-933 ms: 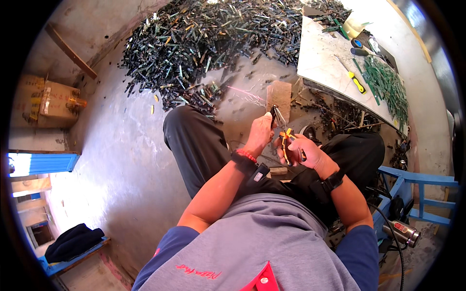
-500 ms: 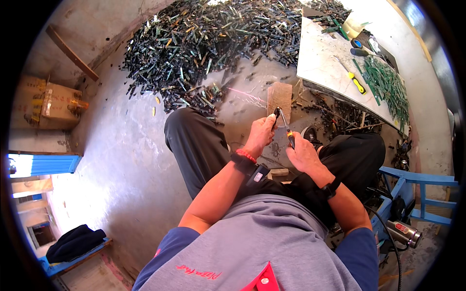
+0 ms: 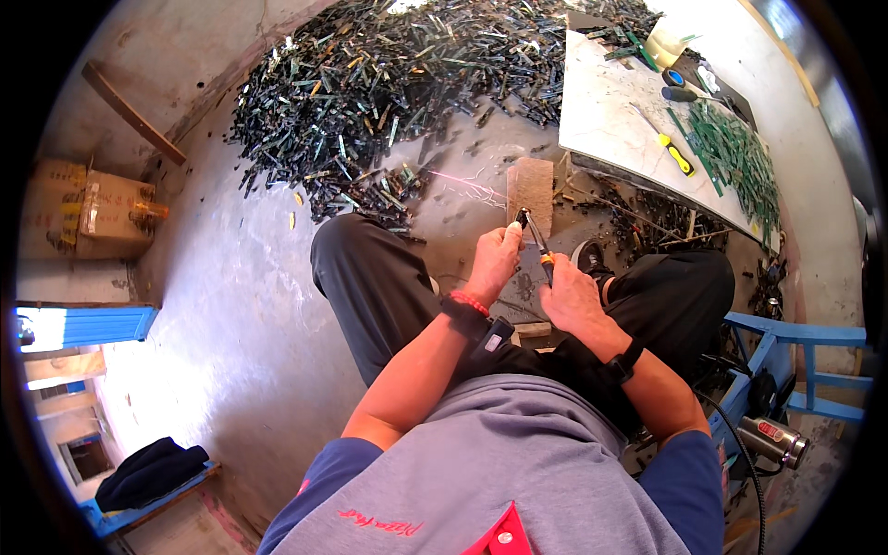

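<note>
Pliers (image 3: 536, 242) with orange-yellow grips sat between your two hands, above your lap and between your knees. Their long axis ran on a diagonal, nose pointing up and to your left toward the wooden block (image 3: 531, 190) on the floor, handles trailing down toward your right hand (image 3: 572, 298). Your right hand's fingers were closed around the handles. Your left hand (image 3: 494, 262) met the nose of the tool, fingers pinched together at its tip; whether a small piece was caught there could not be told.

Beyond the block, a large heap of dark green strips (image 3: 407, 83) covered the floor, with loose pieces scattered toward your left knee. To your right stood a pale surface (image 3: 610, 120) carrying a yellow-handled screwdriver (image 3: 673, 154) and a further pile of green strips (image 3: 735, 157). Debris lay under that surface, close to your right shoe. A blue frame (image 3: 795, 361) stood at your right side, and a cardboard box (image 3: 88, 208) rested well apart at your far left.
</note>
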`<state>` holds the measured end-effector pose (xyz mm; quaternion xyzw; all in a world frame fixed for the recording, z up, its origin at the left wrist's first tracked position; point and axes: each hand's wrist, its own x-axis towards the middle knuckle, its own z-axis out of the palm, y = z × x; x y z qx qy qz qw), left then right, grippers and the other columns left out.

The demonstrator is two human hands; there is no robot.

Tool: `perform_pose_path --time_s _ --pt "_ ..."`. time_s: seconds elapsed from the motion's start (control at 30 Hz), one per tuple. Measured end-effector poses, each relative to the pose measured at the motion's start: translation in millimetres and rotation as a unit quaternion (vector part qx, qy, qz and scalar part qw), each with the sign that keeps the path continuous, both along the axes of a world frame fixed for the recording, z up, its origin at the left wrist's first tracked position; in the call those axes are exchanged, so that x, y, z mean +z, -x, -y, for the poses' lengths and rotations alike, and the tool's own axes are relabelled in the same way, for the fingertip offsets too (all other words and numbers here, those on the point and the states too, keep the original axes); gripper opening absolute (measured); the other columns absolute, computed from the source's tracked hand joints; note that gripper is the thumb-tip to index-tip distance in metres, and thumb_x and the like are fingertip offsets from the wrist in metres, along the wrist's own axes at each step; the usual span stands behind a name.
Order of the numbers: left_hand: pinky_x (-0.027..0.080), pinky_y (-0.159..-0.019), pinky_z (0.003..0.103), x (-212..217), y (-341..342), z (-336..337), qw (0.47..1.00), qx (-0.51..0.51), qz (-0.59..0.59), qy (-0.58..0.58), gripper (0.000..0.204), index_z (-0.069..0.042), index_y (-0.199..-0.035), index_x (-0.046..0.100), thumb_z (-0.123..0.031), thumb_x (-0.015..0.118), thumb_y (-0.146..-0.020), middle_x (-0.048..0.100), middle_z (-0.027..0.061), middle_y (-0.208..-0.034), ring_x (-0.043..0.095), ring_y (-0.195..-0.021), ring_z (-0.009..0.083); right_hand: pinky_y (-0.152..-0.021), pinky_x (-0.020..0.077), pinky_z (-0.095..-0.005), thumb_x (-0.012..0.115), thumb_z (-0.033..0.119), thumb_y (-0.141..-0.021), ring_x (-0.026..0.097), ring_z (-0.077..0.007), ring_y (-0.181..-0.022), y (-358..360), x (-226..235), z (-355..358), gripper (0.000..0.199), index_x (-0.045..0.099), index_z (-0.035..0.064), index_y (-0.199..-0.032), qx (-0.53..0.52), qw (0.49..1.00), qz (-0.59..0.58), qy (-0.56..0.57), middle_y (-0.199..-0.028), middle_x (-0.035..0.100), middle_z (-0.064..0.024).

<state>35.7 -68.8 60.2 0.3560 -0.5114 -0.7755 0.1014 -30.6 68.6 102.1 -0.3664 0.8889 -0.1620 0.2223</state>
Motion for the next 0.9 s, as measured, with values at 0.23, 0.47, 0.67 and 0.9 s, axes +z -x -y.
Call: perform_pose_path --time_s 0.23,0.47,0.67,0.9 --pt "0.031 -0.040 0.023 -24.5 1.6 -5.9 0.986 0.009 0.019 0.168 0.043 -0.003 -0.072 0.055 -0.037 0.046 -0.097 0.044 -0.0027 -0.054 0.039 -0.044 0.0060 -0.077 0.0498 -0.0450 0.060 0.016 -0.077 0.062 -0.0392 -0.087 -4.8 -8.5 3.7 0.037 0.047 -0.0060 -0.104 0.010 0.998 -0.049 -0.031 -0.094 0.059 -0.0251" --pt "0.040 -0.051 0.032 -15.9 1.3 -1.8 0.986 0.009 0.045 0.158 0.046 0.003 -0.072 0.055 -0.034 0.046 -0.097 0.051 0.0056 -0.057 0.047 -0.052 0.0137 -0.079 0.0490 -0.0454 0.058 0.016 -0.077 0.061 -0.0396 -0.090 -5.1 -5.3 1.5 0.037 0.047 -0.0057 -0.106 0.002 1.000 -0.025 -0.009 -0.097 0.059 -0.0257" --pt "0.030 -0.040 0.022 -15.1 1.2 -1.9 0.991 0.013 0.004 0.135 0.042 -0.003 -0.074 0.056 -0.037 0.048 -0.097 0.044 -0.0029 -0.055 0.038 -0.045 0.0054 -0.081 0.0477 -0.0459 0.058 0.017 -0.077 0.060 -0.0410 -0.091 -5.1 -6.5 1.8 0.042 0.047 -0.0055 -0.111 -0.016 1.000 0.005 -0.007 -0.100 0.059 -0.0265" --pt "0.039 -0.050 0.032 -13.1 0.8 0.0 0.987 -0.002 0.034 0.159 0.047 0.004 -0.075 0.057 -0.036 0.046 -0.097 0.050 0.0050 -0.057 0.046 -0.053 0.0130 -0.081 0.0468 -0.0457 0.059 0.015 -0.077 0.059 -0.0422 -0.093 -7.8 -2.9 3.0 0.044 0.048 -0.0045 -0.114 -0.023 1.000 0.008 0.003 -0.100 0.059 -0.0268"
